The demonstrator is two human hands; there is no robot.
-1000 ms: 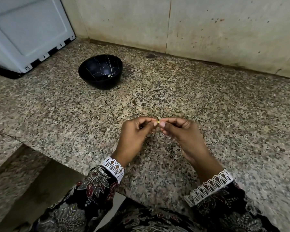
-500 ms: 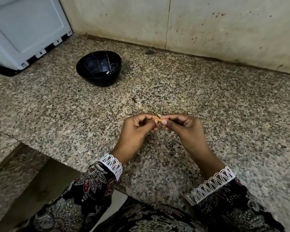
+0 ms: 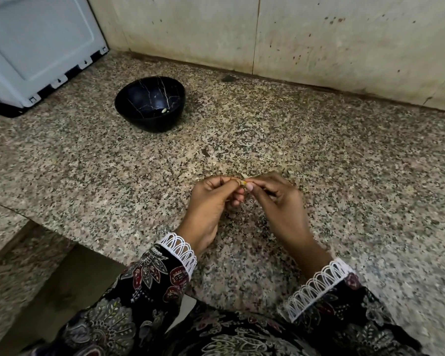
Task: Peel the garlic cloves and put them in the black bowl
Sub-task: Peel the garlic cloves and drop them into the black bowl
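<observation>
Garlic clove [image 3: 243, 182] sits pinched between both hands at the centre of the frame, just above the counter [image 3: 344, 163]. The left hand [image 3: 211, 201] curls its thumb and fingers round one end; the right hand [image 3: 278, 199] nips the other end with thumb and forefinger, and a pale sliver of skin pokes up between the fingertips. The clove is tiny and mostly hidden, so how much skin remains cannot be told.

The bowl [image 3: 150, 107] stands well apart in the upper left of the frame, near a white appliance [image 3: 36, 47], with one pale piece, probably a peeled clove, lying inside.

Risks, as a judgement: the clove is small and likely slick once bared, so a hard pull on the skin could shoot it out of the pinch onto the speckled counter, where it would be hard to spot. Papery skin may tear into scraps and cling to the fingers, then ride along into the bowl. The long reach to the bowl gives a loose pinch time to drop the clove short of the rim.
</observation>
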